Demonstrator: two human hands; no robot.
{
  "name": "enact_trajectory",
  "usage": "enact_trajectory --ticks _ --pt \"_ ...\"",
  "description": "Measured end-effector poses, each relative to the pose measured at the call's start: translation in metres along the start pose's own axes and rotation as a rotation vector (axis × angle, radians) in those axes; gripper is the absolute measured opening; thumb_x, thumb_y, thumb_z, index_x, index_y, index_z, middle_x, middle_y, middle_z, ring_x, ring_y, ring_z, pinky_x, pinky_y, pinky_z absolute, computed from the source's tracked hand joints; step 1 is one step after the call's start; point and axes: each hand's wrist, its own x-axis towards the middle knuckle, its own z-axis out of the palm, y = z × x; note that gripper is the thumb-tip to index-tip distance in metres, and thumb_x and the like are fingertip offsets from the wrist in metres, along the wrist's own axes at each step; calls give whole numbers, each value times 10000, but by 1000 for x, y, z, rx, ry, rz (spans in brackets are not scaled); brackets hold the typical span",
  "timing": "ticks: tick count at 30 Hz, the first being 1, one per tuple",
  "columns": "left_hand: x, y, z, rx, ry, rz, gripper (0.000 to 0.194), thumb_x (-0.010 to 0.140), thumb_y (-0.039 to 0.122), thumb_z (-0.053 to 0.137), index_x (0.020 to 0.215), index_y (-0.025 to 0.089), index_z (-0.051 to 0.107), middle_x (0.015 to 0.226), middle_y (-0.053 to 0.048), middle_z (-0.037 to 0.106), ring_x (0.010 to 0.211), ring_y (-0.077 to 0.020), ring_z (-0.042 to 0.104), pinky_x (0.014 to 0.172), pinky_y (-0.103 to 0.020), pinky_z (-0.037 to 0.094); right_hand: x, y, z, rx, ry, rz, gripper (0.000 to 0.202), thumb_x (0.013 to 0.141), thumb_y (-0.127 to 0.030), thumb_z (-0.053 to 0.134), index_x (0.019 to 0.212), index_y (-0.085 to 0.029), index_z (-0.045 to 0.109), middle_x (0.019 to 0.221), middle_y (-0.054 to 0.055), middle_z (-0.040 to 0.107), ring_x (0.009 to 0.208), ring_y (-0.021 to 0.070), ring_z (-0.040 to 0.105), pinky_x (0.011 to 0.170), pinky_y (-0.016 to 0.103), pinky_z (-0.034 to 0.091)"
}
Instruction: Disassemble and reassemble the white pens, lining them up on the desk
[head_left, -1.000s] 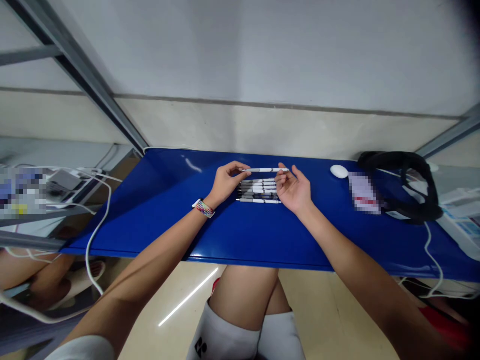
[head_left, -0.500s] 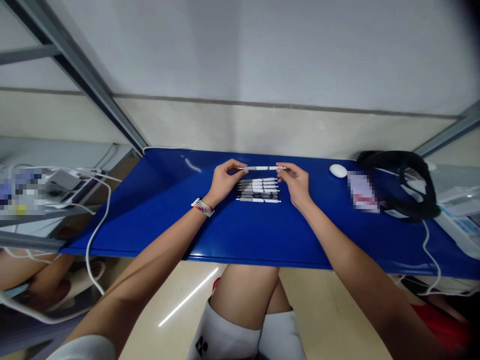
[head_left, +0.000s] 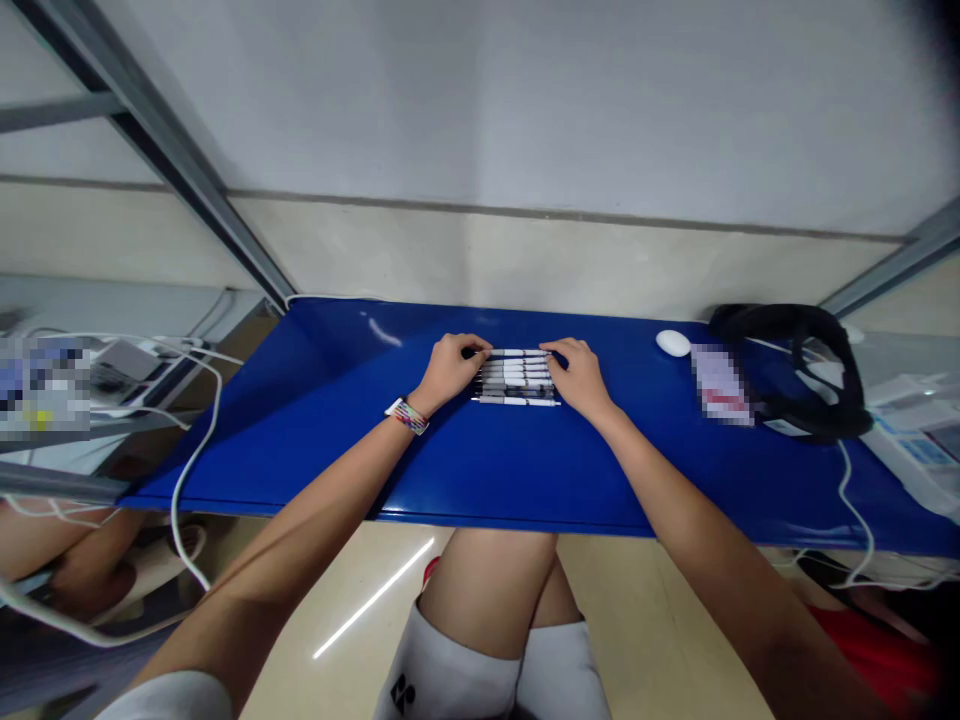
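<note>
Several white pens (head_left: pixel 517 377) lie side by side in a row on the blue table (head_left: pixel 510 460), their lengths running left to right. At the far edge of this row is one white pen (head_left: pixel 517 353), pinched at both ends. My left hand (head_left: pixel 451 366) has thumb and fingers closed on its left end. On its right end, my right hand (head_left: pixel 579 376) is closed the same way. The nearest pen (head_left: pixel 516 401) sits slightly apart from the others. My fingers partly hide the row's ends.
To the right are a white computer mouse (head_left: pixel 673 343), a blurred-out packet (head_left: pixel 721 384) and a black headset-like strap (head_left: pixel 795 320). A white cable (head_left: pixel 180 490) hangs past the table's left side. Metal posts (head_left: pixel 247 240) rise at the corners. Other people's limbs show at both sides.
Both hands have brought the held pen toward me, from behind the row to its far edge, against the other pens. The view has shifted very slightly.
</note>
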Motion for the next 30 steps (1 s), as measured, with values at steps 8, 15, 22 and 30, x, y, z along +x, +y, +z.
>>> enact_trajectory --ticks 8,15,22,30 --pt "-1 8 0 145 -83 45 212 935 162 600 929 233 800 1045 -51 824 1012 -270 700 1076 -496 456 -3 -1 -1 -216 -47 -46 333 967 -183 533 1152 -215 808 1125 136 734 1101 340 648 1061 558 507" --pt "-2 4 2 135 -76 73 215 956 194 578 956 229 790 1059 -57 825 1021 -273 696 1063 -504 447 -6 0 1 -220 -43 -37 301 978 -231 558 1157 -204 798 1148 148 721 1141 351 639 1067 566 514" --pt "-2 4 2 133 -76 82 229 962 200 559 937 228 784 1043 -63 821 1011 -278 693 1058 -515 449 -7 -2 1 -200 -34 -24 279 980 -284 589 1145 -203 800 1144 153 721 1153 356 642 1095 594 510" --pt "-10 11 4 -74 34 17 252 1032 348 571 1118 228 774 1186 -85 779 1158 -284 678 1098 -476 482 -6 -4 7 42 23 70 418 976 -332 604 1373 -256 710 1354 127 734 1313 340 664 1166 588 499"
